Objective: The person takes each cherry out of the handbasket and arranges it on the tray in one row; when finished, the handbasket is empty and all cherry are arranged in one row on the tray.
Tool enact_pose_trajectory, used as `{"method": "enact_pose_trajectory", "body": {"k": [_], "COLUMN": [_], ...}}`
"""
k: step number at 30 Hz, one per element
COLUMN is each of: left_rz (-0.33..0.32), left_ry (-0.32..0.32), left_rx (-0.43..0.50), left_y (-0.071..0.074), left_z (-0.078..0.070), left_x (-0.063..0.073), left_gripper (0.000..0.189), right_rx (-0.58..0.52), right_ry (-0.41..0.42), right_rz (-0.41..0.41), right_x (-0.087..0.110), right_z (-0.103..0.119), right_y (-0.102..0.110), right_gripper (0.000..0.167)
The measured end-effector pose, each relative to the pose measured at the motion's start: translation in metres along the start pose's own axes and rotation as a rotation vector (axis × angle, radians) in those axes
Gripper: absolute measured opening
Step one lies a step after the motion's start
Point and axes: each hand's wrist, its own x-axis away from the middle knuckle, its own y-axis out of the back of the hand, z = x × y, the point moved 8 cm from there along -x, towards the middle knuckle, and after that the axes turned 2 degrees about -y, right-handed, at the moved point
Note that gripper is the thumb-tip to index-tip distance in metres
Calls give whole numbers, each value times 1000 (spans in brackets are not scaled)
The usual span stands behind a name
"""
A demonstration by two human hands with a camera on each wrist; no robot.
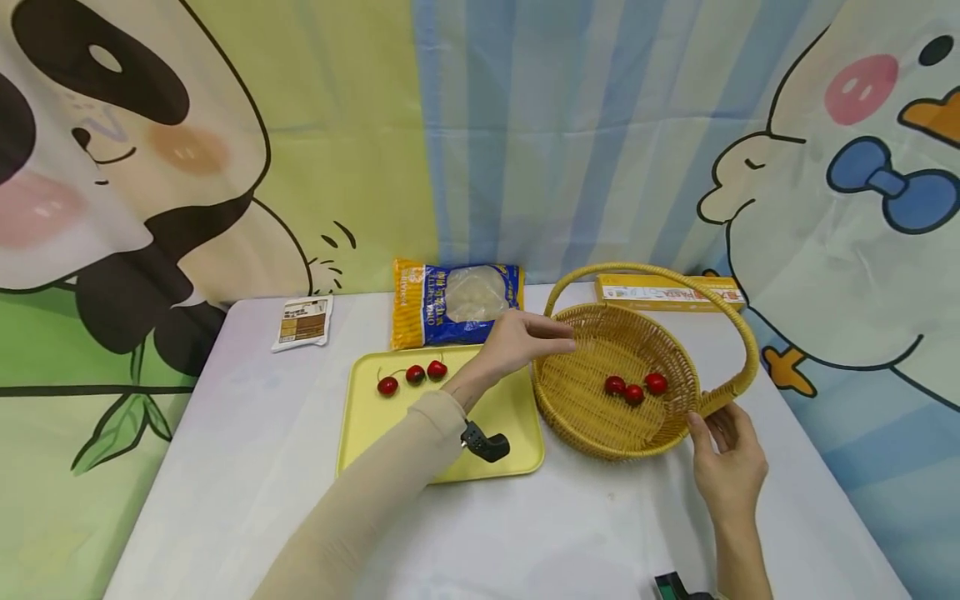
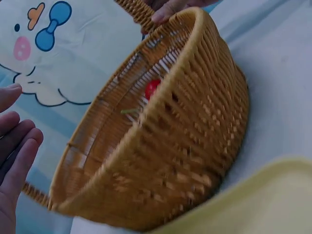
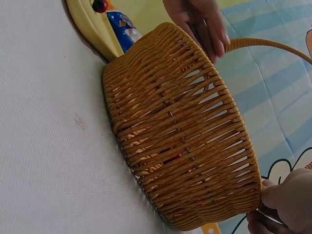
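Pinching the rim beside the root of the handle [image 1: 660, 271], my right hand [image 1: 729, 462] has the wicker basket [image 1: 577, 408] between thumb and fingers at its right side. My left hand [image 1: 517, 346] is well apart from it, over the basket's left rim, with fingers nearly straight and nothing between them that I can see; whether a fingertip brushes the weave I cannot tell. The basket sits on the white table [image 1: 585, 533], just to the right of the yellow tray [image 1: 517, 417]. Three cherries [image 1: 633, 394] lie loose on its floor, toward the right, and three more cherries [image 1: 415, 375] rest at the tray's far left. I judge the basket light for its bulk and fairly stiff, with a little give in the woven wall, so a modest pinch should steady it. The rim near the handle root looks the surest hold, being thick and ribbed; the top of the arch would likely let the bowl swing and the fruit roll. The cherries should be light, firm-skinned and glossy, so apt to slip from a hard squeeze and easy to bruise. I would take each one softly round its sides, or by the thin stem where one shows, though a stem may pull free.
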Motion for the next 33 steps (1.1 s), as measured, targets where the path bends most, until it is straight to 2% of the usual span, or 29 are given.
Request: {"method": "enact_pose_trajectory", "body": {"k": [6, 11, 18, 26, 30, 33], "left_rz": [25, 11, 92, 28, -13, -12], "left_ry": [22, 56, 57, 110, 157, 199], "left_rx": [18, -10, -96, -16, -31, 4], "left_y": [-29, -45, -72, -75, -70, -69], "left_z": [-3, 1, -2, 0, 11, 22], "left_x": [-20, -33, -42, -58, -64, -67], "left_gripper": [27, 31, 32, 23, 16, 15], "right_rx": [30, 43, 26, 33, 25, 21], "right_ry": [-20, -24, -8, 5, 10, 6], "right_rz": [5, 2, -10, -11, -12, -10], "right_x": [0, 0, 0, 0, 1, 1], "right_z": [1, 1, -1, -1, 0, -1], "right_y": [-1, 0, 1, 0, 0, 0], "right_gripper": [49, 49, 49, 49, 49, 48]}}
